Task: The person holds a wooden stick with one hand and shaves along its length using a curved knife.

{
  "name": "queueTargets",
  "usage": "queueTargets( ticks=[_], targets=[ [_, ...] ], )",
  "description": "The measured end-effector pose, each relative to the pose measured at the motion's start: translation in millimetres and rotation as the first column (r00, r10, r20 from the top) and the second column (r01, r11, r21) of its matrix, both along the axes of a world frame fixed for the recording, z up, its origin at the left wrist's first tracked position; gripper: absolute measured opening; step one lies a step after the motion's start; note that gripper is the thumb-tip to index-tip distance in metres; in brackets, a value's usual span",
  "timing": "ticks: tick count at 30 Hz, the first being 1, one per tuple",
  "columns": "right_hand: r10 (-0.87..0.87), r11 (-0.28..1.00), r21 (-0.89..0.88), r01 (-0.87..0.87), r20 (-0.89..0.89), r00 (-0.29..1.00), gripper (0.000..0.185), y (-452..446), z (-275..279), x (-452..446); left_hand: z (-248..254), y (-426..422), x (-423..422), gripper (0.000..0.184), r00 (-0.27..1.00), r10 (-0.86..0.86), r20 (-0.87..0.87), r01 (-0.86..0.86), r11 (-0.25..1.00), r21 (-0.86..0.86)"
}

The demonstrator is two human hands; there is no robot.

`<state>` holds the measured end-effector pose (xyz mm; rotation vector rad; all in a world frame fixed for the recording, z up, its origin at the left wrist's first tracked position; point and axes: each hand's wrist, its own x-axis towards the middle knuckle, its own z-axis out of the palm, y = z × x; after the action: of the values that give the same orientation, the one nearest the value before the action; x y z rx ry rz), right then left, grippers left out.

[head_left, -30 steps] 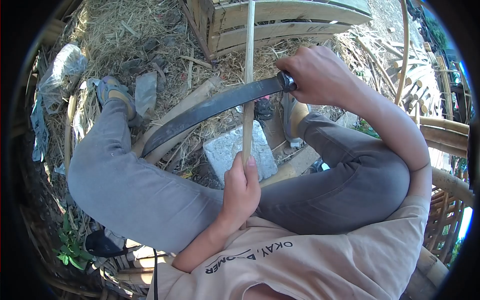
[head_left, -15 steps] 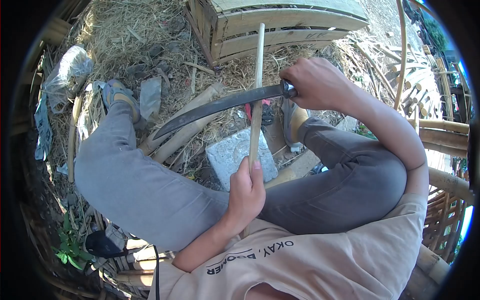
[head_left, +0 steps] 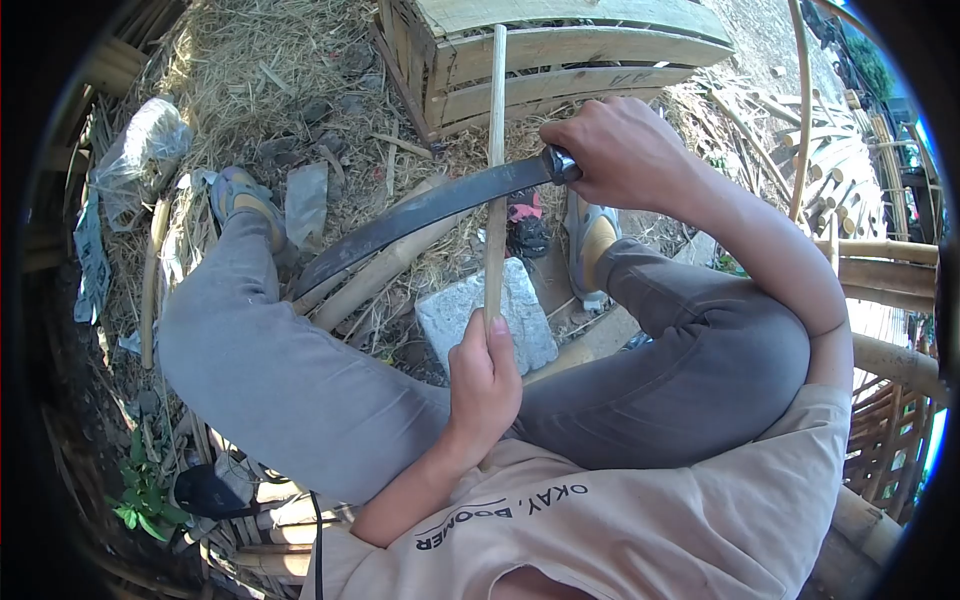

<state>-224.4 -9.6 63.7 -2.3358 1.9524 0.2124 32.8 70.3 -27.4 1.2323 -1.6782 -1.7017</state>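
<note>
My left hand is wrapped round the lower part of a pale wooden strip, which stands out away from my lap. My right hand grips the handle of a long curved machete. The dark blade points left and crosses the strip near the handle end, above my left hand. Behind the strip a pale stone block lies on the ground between my legs.
A slatted wooden crate stands ahead on straw-strewn ground. Bamboo poles lie beyond the block. A clear plastic bag is at the left, and cut bamboo is piled at the right.
Since half a second ago, the strip's far end has swung left and my right hand has shifted slightly up and left with the machete. Both hands keep their holds.
</note>
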Motion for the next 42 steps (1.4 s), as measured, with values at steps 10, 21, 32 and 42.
queueTargets(
  ticks=[10, 21, 32, 42],
  targets=[
    [0.005, 1.0, 0.027, -0.004, -0.019, 1.0, 0.021, 1.7, -2.6, 4.7, -1.3, -6.3, -0.9, 0.036, 0.999, 0.017, 0.029, -0.017, 1.0, -0.009],
    [0.061, 0.996, 0.062, -0.067, 0.097, 0.993, 0.018, 7.5, -1.1, 3.6, -1.2, -4.9, 0.0, 0.032, 1.0, 0.003, -0.003, -0.003, 0.998, 0.063],
    [-0.023, 0.994, 0.108, 0.016, 0.065, 0.998, 0.019, 7.1, -11.7, 5.8, -8.2, 0.2, -4.9, 0.035, 1.0, -0.009, -0.012, 0.009, 0.997, 0.072],
    [-0.242, 0.967, 0.082, 0.243, -0.013, 0.97, 0.024, -15.6, -19.8, -14.4, -9.6, 4.1, -5.3, 0.035, 0.999, -0.024, 0.029, 0.023, 0.998, 0.05]
  ],
)
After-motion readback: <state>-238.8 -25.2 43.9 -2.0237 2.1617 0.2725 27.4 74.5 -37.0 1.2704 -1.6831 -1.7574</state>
